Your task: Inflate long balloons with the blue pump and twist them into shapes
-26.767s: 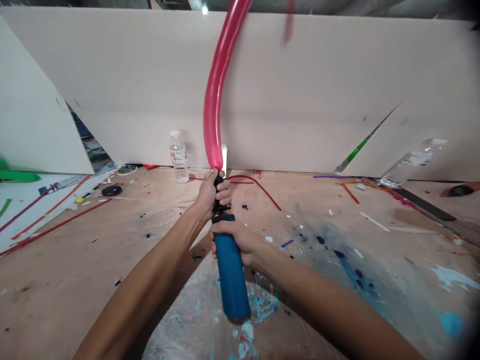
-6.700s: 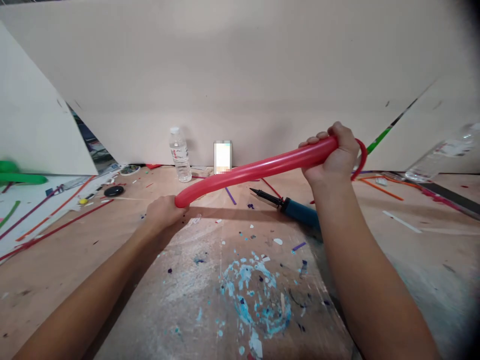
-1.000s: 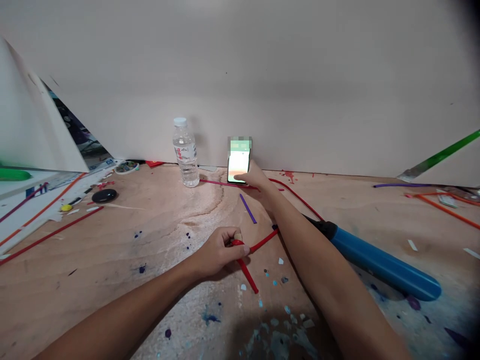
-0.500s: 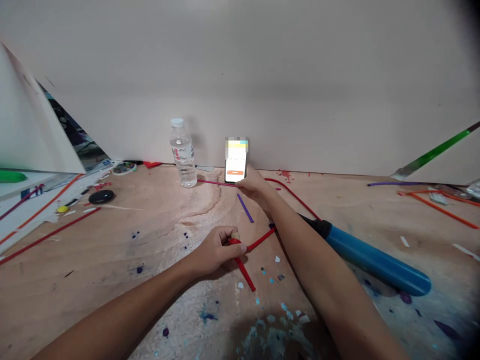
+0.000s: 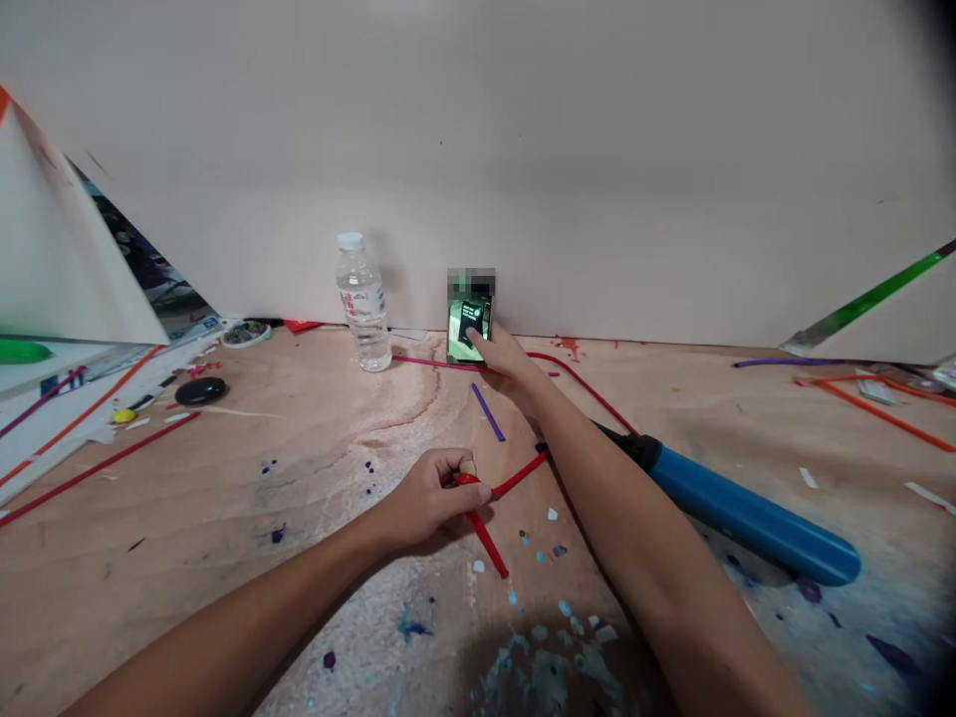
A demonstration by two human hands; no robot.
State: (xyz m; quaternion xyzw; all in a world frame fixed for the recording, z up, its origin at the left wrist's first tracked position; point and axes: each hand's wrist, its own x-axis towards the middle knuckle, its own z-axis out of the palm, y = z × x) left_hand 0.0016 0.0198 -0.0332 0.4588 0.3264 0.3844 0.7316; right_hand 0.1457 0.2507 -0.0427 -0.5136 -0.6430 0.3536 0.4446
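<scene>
Right hand has moved up the phone, grip unclear at its edge; well apart, left hand pinches red balloon.

Red balloon: uninflated, a slim bright-red tube, held at a bend that is partly covered.
Lengths: one slants, end free, toward the desk's near edge; the other runs rightward toward the far edge.
Phone: upright at the desk's far edge, screen facing out, lit dark and green; top blurred, lower right partly covered.
</scene>
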